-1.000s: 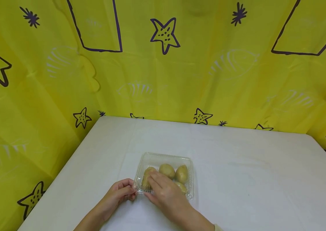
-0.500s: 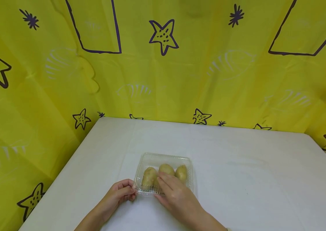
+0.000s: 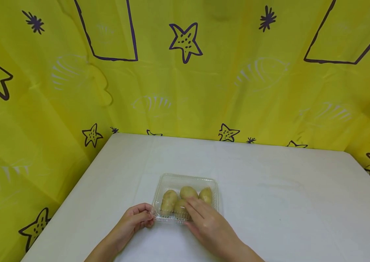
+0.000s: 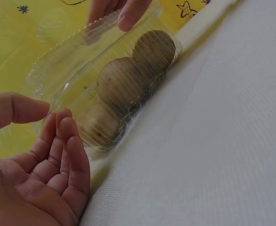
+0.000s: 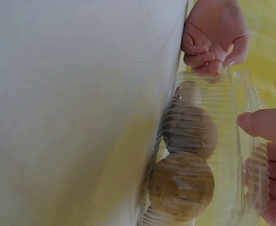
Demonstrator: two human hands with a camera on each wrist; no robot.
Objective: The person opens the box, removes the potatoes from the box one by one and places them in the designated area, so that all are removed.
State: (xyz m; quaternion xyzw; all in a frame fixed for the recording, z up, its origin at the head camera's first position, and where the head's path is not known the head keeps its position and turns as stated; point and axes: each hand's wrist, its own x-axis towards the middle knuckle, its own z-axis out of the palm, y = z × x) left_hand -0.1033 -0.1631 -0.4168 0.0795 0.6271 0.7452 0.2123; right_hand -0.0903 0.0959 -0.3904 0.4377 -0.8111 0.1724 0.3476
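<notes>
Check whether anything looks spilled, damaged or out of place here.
Nothing stands out: the potatoes lie inside the clear plastic container, which rests on the white table, with the left hand and right hand at its near edge.

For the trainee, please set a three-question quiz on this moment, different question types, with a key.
1. True or false: the left grip pinches the clear box at one corner.
2. Multiple choice: the cloth behind the table is mainly A blue, B yellow, C red.
3. Fill in the blank: in the head view, the ____ grip partly hides the potatoes.

Key: 1 true; 2 B; 3 right grip.
</notes>
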